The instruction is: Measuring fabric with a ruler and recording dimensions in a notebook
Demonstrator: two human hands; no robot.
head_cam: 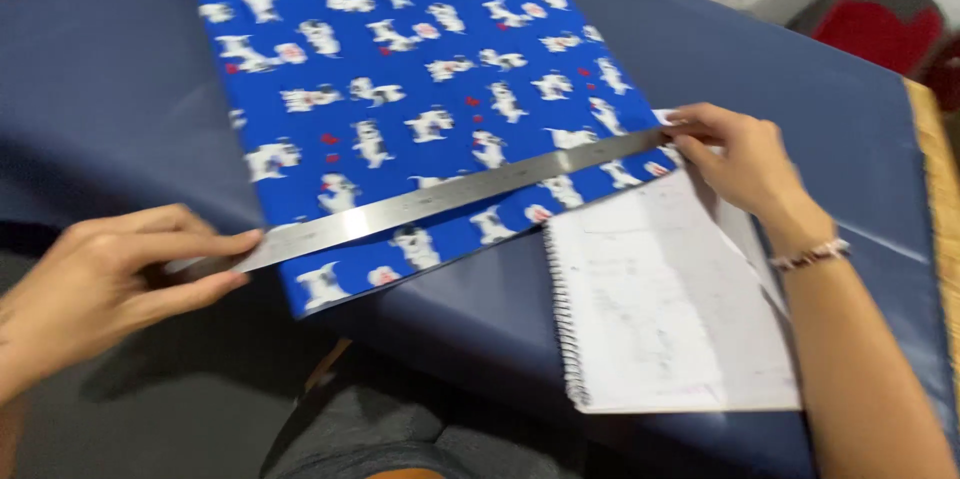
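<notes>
- The metal ruler (440, 197) lies slantwise across the near end of the blue printed fabric (400, 69).
- The left hand (100, 284) pinches the ruler's near-left end; the right hand (735, 159) presses fingertips on its far-right end.
- With both ends held lightly, the ruler could skate over the fabric or drag it askew.
- The spiral notebook (660, 309), just right of the ruler's middle, could catch its edge.

table (860, 139): dark blue cover | on it: blue printed fabric (400, 69), spiral notebook (670, 309)
</notes>
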